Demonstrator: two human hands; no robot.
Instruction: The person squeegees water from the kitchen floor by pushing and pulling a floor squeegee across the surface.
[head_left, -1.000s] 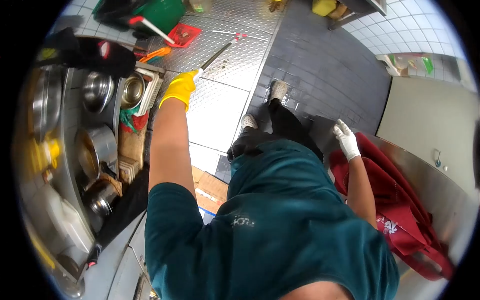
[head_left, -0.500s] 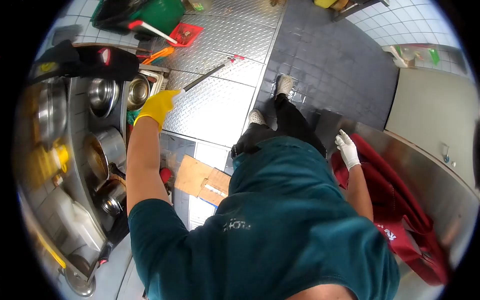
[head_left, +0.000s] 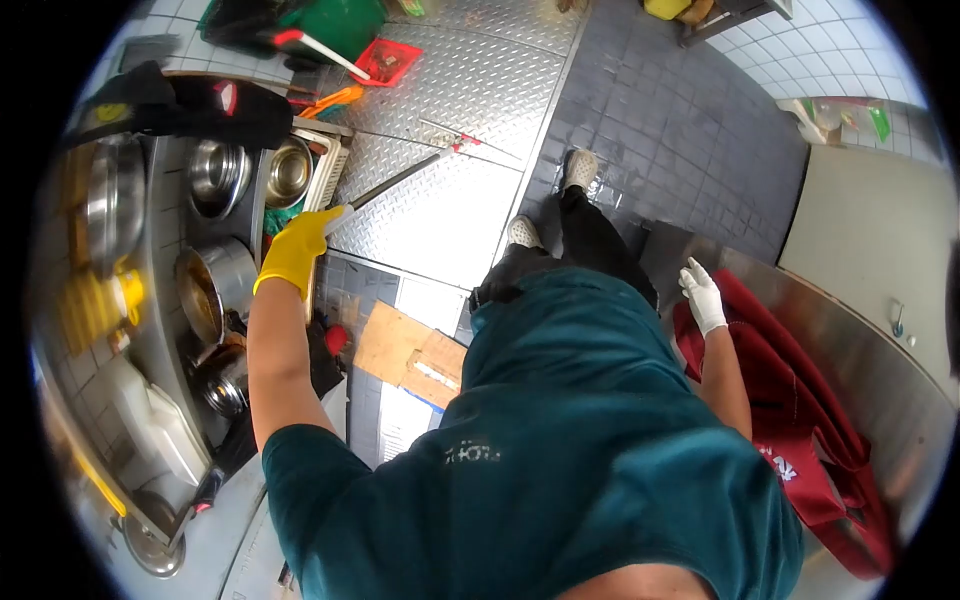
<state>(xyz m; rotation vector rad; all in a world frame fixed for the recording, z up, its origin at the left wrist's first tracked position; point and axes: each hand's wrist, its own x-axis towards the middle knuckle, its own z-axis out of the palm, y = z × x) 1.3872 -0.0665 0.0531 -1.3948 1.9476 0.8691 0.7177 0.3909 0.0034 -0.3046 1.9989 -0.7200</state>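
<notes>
From my remote seat, my left hand (head_left: 294,252), in a yellow glove (head_left: 285,265), is wrapped firmly around the pale grip (head_left: 340,218) of what looks like a squeegee (head_left: 395,182). The squeegee leads forward and to the right of that hand: its long axis runs as one straight, dark shaft from the near left corner of the metal floor (head_left: 430,230) slantwise toward the right edge, where the dark tiles (head_left: 660,120) begin. My left hand is plainly the nearer; the right is well apart, across my body.

The head points away from me, and its red joint (head_left: 466,143) shows over the metal floor. The thin crossbar (head_left: 438,128) lies oblique to the shaft, its left tip farther forward and its right tip nearer me, just short of the right edge. It seems to rest on the metal, though I can't confirm contact along its whole length.

My right hand (head_left: 704,298), in a white glove, has its fingers loosely extended and grasps nothing that I can see. It is just beside a dark red cloth (head_left: 775,355) on the steel counter (head_left: 905,430), by the counter's far end; whether they touch, I can't tell. A red dustpan (head_left: 388,62) sits by the metal floor's left edge, beyond the squeegee's head.
</notes>
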